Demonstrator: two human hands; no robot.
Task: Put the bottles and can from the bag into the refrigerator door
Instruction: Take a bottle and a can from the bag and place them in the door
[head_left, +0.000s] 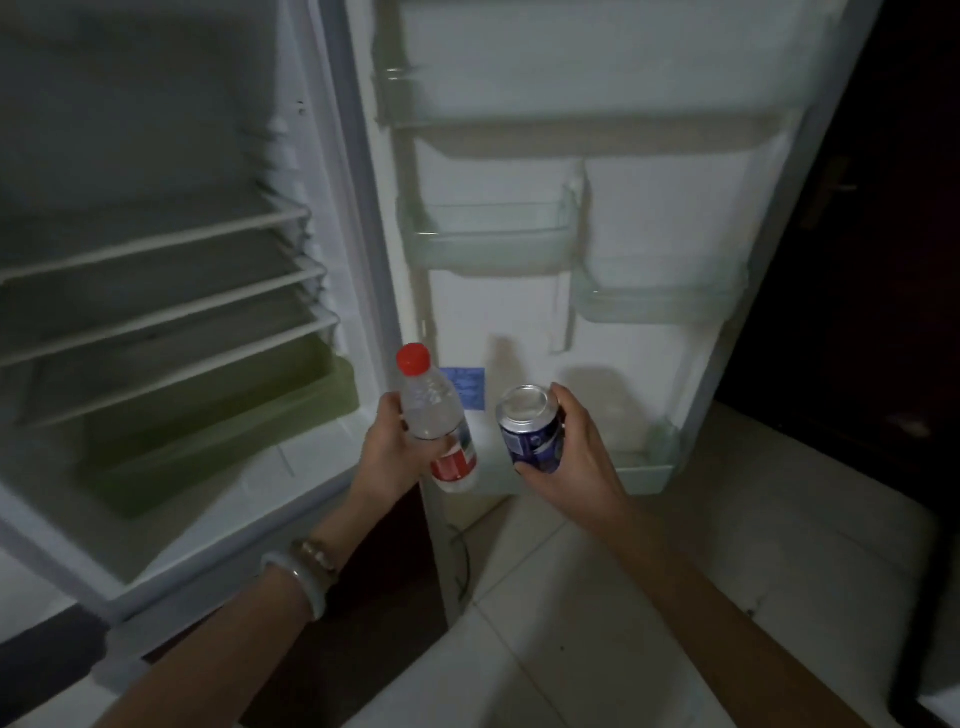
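Left hand (387, 451) wrapped around red-capped water bottle (439, 423). Right hand (569, 444) gripping blue can (530, 428). Both items held side by side before open refrigerator door (519, 322), above its bottom shelf (644, 467).

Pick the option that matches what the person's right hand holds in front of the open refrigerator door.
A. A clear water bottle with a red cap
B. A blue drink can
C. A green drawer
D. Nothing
B: the right hand wraps around the blue drink can, while the left hand holds the red-capped water bottle.
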